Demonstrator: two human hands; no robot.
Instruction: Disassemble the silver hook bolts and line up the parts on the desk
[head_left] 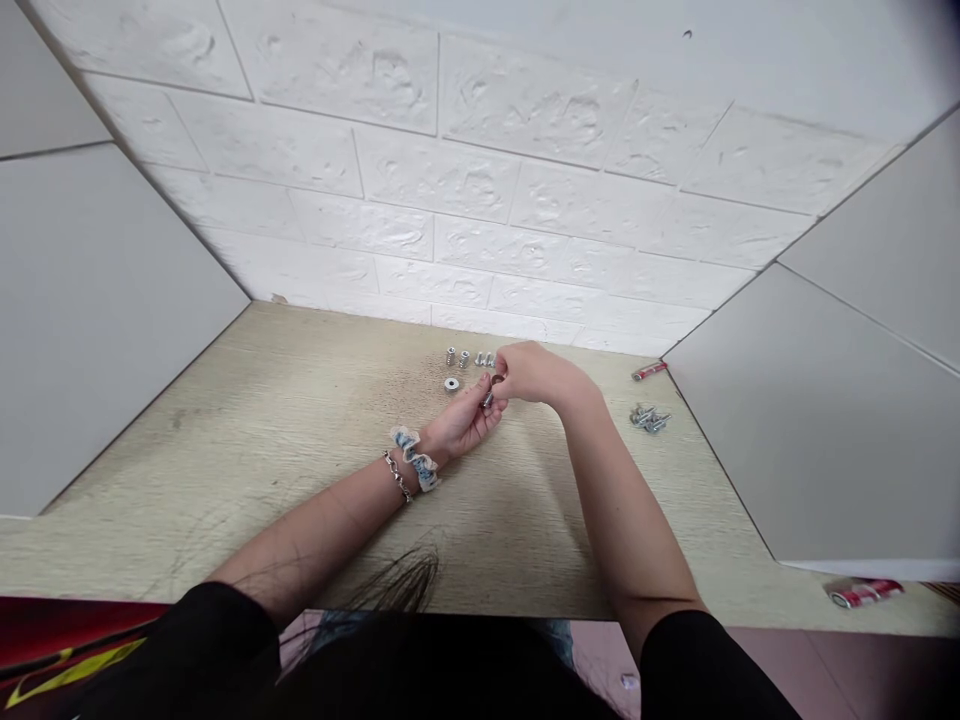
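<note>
My left hand (466,422) is held palm up just above the table, its fingers closed around a small metal bolt (488,399). My right hand (541,372) reaches over from the right, fingertips pinched together at the bolt's upper end. What sits between those right fingertips is mostly hidden. Just behind the hands stand two short threaded metal pieces (457,358), and beside them several small screws (484,359), partly covered by the right hand. A round metal disc with a dark central hole (451,385) lies left of the left fingertips.
On the right lies a loose pile of metal bolts (649,418). A red cylindrical battery (649,371) lies behind it, another red battery (866,593) near the table's front right edge. A white brick-pattern wall (472,200) and grey side panels (847,420) enclose the wooden table (300,400).
</note>
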